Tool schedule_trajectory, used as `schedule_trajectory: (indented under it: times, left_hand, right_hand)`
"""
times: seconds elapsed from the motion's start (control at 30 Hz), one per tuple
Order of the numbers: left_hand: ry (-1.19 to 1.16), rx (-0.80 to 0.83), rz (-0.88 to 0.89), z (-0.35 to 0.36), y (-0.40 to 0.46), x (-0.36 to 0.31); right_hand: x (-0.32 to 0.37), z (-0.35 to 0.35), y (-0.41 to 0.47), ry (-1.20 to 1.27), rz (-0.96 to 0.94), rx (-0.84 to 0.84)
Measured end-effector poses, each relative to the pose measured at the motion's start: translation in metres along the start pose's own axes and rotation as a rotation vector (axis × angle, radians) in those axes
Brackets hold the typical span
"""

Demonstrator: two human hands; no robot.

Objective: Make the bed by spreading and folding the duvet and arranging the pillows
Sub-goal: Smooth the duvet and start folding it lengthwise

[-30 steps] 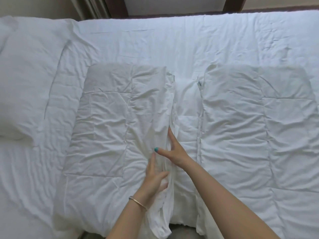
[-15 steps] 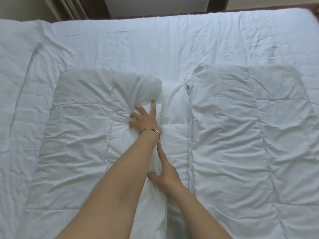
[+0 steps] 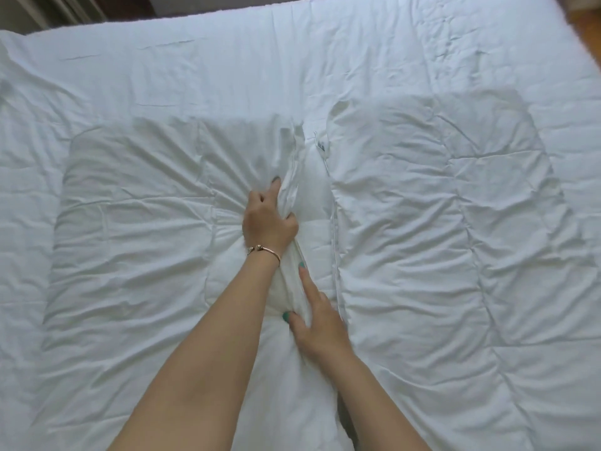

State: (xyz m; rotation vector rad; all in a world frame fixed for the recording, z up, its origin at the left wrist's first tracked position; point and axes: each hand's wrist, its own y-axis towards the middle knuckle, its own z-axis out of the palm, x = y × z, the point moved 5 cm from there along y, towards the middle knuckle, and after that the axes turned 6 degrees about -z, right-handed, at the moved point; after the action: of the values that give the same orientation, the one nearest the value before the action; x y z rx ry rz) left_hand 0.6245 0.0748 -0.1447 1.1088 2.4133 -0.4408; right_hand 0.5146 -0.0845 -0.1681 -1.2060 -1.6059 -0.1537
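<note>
A white duvet [image 3: 455, 239] covers the bed, its two sides folded in toward the middle as a left flap [image 3: 136, 239] and a right flap [image 3: 439, 222]. A narrow gap of lower duvet [image 3: 315, 196] shows between them. My left hand [image 3: 268, 219], with a bracelet at the wrist, grips the bunched inner edge of the left flap. My right hand [image 3: 317, 317] lies nearer to me, its straight fingers pressing on that same edge. No pillow can be made out for certain.
The far edge of the bed [image 3: 292, 4] runs along the top, with dark furniture and a curtain [image 3: 65, 8] behind it. A strip of wooden floor [image 3: 585, 30] shows at the top right. A small label [image 3: 320, 146] sticks out of the right flap's edge.
My left hand reached forward from beside the right hand and has closed on the left flap's inner edge, bunching it. My right hand slid back toward me. The view moved closer.
</note>
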Motion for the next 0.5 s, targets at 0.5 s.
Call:
schedule_trajectory:
  times: [0.5]
  left_hand:
    - [0.191,0.261,0.118,0.031,-0.027,0.015]
  right_hand:
    - [-0.001,0.019,0.002,-0.073,0.090,-0.007]
